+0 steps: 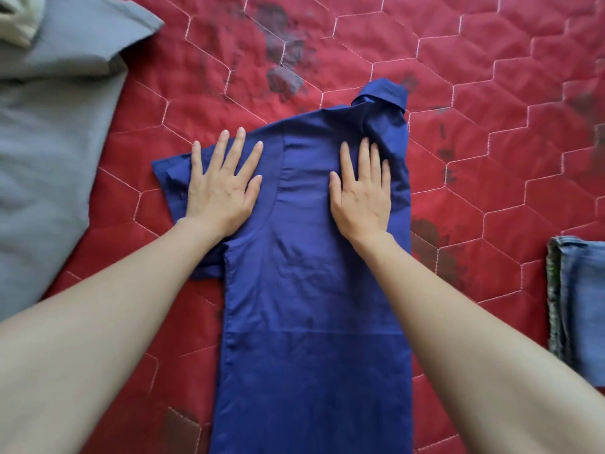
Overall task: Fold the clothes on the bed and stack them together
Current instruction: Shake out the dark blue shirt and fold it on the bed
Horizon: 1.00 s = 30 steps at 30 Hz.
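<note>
Left hand (pixel 220 188) and right hand (pixel 361 191) flat on blue shirt (pixel 311 290), red quilt (pixel 491 93) beneath

Both forearms extend forward from the lower corners of the view, bare to the elbow. The left hand (pixel 220 188) lies palm down, fingers straight and spread, thumb angled right. The right hand (pixel 361 190) lies palm down, fingers straight and closer together. The hands are well apart, wrists level.
</note>
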{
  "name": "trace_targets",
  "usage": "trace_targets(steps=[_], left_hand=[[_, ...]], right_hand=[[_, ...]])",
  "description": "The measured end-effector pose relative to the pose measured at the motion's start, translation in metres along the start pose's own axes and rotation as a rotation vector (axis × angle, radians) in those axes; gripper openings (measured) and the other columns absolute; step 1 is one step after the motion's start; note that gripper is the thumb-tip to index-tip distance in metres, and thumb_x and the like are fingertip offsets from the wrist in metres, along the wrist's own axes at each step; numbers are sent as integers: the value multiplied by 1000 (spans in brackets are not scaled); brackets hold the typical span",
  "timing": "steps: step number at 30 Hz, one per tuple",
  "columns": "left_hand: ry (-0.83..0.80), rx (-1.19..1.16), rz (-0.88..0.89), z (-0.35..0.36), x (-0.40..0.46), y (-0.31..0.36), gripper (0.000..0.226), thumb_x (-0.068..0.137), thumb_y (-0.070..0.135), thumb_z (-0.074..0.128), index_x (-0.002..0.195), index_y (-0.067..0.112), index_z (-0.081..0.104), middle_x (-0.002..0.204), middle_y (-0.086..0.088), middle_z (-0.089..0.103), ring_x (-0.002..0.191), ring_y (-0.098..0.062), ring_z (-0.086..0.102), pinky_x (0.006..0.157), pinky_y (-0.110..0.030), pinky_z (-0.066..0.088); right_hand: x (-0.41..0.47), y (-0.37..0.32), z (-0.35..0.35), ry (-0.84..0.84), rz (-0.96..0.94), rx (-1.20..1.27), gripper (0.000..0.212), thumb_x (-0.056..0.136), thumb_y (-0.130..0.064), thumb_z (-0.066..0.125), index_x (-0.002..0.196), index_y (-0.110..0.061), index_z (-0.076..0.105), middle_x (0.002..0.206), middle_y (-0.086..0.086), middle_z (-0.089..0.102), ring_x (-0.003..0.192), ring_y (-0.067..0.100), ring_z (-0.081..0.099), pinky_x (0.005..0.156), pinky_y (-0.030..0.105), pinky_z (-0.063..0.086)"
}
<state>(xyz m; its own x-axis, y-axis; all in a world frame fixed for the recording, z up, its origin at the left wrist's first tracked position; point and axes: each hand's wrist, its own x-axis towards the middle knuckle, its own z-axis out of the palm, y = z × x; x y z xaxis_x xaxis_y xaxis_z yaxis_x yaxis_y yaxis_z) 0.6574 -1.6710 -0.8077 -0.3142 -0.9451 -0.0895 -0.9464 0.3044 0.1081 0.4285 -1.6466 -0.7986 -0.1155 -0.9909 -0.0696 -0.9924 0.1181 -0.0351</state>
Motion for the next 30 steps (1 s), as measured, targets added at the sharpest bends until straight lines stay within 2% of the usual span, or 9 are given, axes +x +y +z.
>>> trace_targets(steps=[3, 8, 12, 15, 18, 21, 26, 30], left_hand=[[-12, 44, -22, -6, -13, -26, 54, 102, 38, 32, 153, 23, 23, 161, -11, 16, 148, -32, 13, 114, -61, 4], [-51, 23, -102, -19, -38, -76, 56, 101, 43, 31, 153, 24, 23, 161, -10, 15, 148, -29, 10, 114, -60, 5], [70, -129, -121, -33, -54, -98, 52, 97, 35, 53, 144, 12, 45, 155, -15, 32, 144, -33, 25, 114, -56, 15], [161, -158, -6, -43, -62, -104, 46, 87, 25, 67, 129, 10, 61, 141, -18, 50, 130, -38, 45, 106, -54, 31], [216, -169, 80, -49, -61, -102, 40, 78, 19, 73, 117, 10, 69, 122, -16, 62, 109, -38, 58, 90, -49, 42], [215, -183, 50, -51, -54, -97, 36, 78, 19, 73, 113, 11, 70, 109, -11, 66, 95, -35, 60, 81, -46, 43], [209, -243, -69, -51, -41, -98, 19, 87, 18, 65, 103, 10, 73, 99, -14, 69, 93, -37, 59, 79, -43, 39], [230, -367, -161, -55, -35, -101, 14, 88, 14, 63, 96, 11, 74, 93, -13, 68, 94, -34, 57, 76, -41, 41]], right_hand=[[-13, -20, -11, 9, -34, 65, 55, 103, -37, 28, 153, -17, 20, 161, 14, 12, 149, 27, 7, 120, 46, 6], [-71, -95, -25, 18, -272, 330, 51, 100, -34, 43, 146, -12, 40, 154, 12, 33, 146, 27, 24, 120, 47, 16], [-102, -140, -22, 1, -370, 420, 48, 90, -34, 61, 131, -8, 59, 137, 10, 56, 133, 27, 47, 115, 48, 28], [-111, -152, -19, 9, -403, 415, 43, 80, -26, 73, 119, -9, 67, 124, 8, 65, 121, 27, 57, 106, 46, 41], [-109, -152, -16, 108, -459, 415, 37, 71, -19, 79, 107, -10, 71, 112, 5, 69, 107, 27, 63, 90, 41, 49], [-106, -149, -13, 208, -514, 422, 31, 68, -19, 80, 97, -10, 72, 98, 3, 69, 90, 25, 65, 77, 38, 51], [-110, -146, -11, 253, -496, 369, 12, 74, -5, 79, 77, -13, 70, 78, -1, 66, 70, 23, 61, 62, 32, 47], [-114, -143, -20, 339, -463, 432, 9, 81, -5, 73, 76, -13, 70, 74, -1, 64, 69, 22, 58, 64, 31, 45]])
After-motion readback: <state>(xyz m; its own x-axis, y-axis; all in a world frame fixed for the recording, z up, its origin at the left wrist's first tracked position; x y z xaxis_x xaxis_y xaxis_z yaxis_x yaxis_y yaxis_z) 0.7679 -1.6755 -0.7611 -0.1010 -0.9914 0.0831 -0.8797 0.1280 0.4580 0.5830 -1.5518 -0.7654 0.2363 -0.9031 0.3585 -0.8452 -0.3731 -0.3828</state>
